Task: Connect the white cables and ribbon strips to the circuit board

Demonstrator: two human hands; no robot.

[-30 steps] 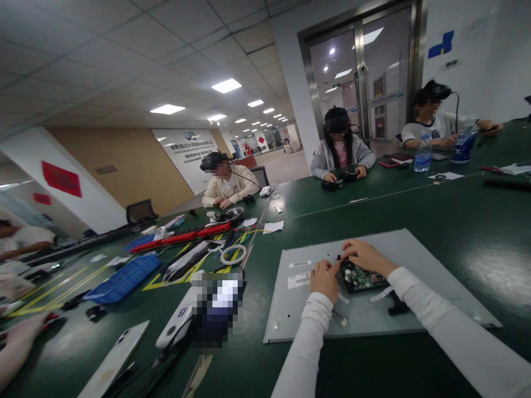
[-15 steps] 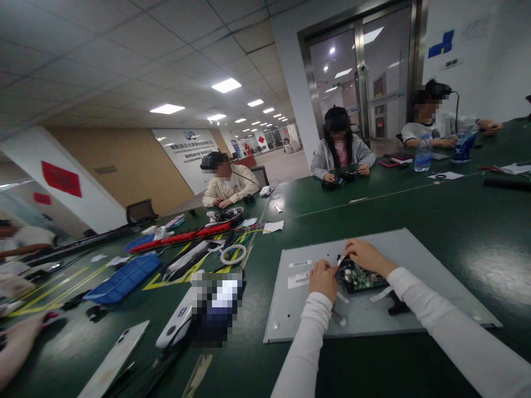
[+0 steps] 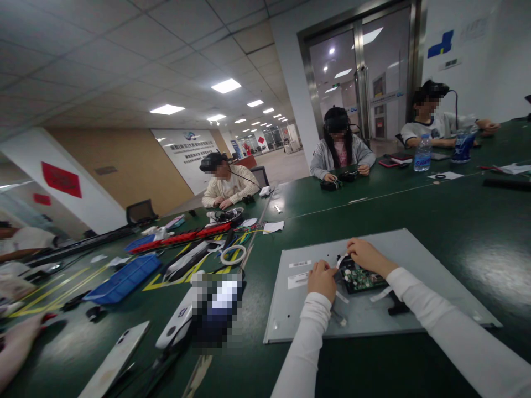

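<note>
A grey metal panel [image 3: 418,260] lies flat on the green table in front of me. A small green circuit board [image 3: 362,279] sits on it near the middle. My left hand [image 3: 322,279] is curled, fingers pressed together at the board's left edge. My right hand [image 3: 365,255] rests at the board's top edge, its fingers pinched on a thin white strip [image 3: 342,258] that curves up from the board. Both arms wear white sleeves. Two white labels [image 3: 299,264] are stuck on the panel to the left.
A blue tray [image 3: 123,279], a white tape ring [image 3: 233,254], red strips [image 3: 182,237], cables and a phone [image 3: 114,359] lie to the left. Three other people sit across the table. A water bottle [image 3: 422,152] stands at the far right.
My right hand has lifted slightly, and the white strip now shows curving up between the hands. The left hand has shifted a little left.
</note>
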